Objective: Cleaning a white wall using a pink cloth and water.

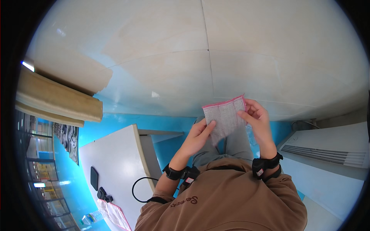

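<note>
A light grey woven cloth (225, 115) with pink stitched edging is stretched between my two hands, above my grey trousers (237, 144). My left hand (200, 133) pinches its left edge, thumb on the near face and fingers behind. At the upper right, my right hand (256, 117) grips the pink side edge between thumb and fingers. The pink hem runs along the top, and faint stitched lines cross the cloth. The back of the cloth is hidden. Each wrist bears a black strap with a small box, the left one (180, 173) and the right one (265, 166).
To the left stands a white table (121, 161) holding a black phone-like device (94, 178), a small black gadget (104, 195), a pink-edged white cloth (115, 213) and a plastic bottle (94, 216). A white floor-standing air conditioner (323, 153) is at right. A tan curtain (60, 95) hangs left of the tiled wall (162, 78).
</note>
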A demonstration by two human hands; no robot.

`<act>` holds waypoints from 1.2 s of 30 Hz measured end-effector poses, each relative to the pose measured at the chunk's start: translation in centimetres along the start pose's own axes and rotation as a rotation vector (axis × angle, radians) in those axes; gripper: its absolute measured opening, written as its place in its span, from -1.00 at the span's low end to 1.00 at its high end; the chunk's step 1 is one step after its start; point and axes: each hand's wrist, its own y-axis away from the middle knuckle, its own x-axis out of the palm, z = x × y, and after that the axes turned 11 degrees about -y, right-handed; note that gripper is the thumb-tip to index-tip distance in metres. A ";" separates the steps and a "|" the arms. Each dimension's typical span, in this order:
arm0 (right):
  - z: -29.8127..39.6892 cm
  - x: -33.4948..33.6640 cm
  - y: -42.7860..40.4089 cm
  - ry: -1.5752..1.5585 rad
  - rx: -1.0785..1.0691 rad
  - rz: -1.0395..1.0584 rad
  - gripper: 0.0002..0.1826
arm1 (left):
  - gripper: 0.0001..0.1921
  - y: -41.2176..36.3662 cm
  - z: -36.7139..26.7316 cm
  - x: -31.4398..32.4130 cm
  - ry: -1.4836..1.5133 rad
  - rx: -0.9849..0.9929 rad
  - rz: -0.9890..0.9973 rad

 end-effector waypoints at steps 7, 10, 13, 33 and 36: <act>0.3 0.2 -0.1 -0.043 -0.196 -0.042 -0.66 | -0.61 -0.4 0.5 1.0 0.186 -0.010 0.050; 0.2 0.3 0.0 0.005 -0.269 -0.060 -0.67 | -0.61 -0.5 1.0 0.9 0.165 -0.023 0.053; 0.2 0.1 0.2 -0.006 -0.300 -0.086 -0.68 | -0.61 -0.5 0.6 1.4 0.222 -0.027 0.068; -0.9 -10.8 3.7 -0.092 -0.196 -0.565 -0.70 | -0.62 1.0 -13.6 -4.7 -0.457 0.951 -1.596; -1.5 -12.7 5.4 -0.079 -0.162 -0.625 -0.64 | -0.63 1.9 -17.6 -8.2 -0.514 0.934 -1.814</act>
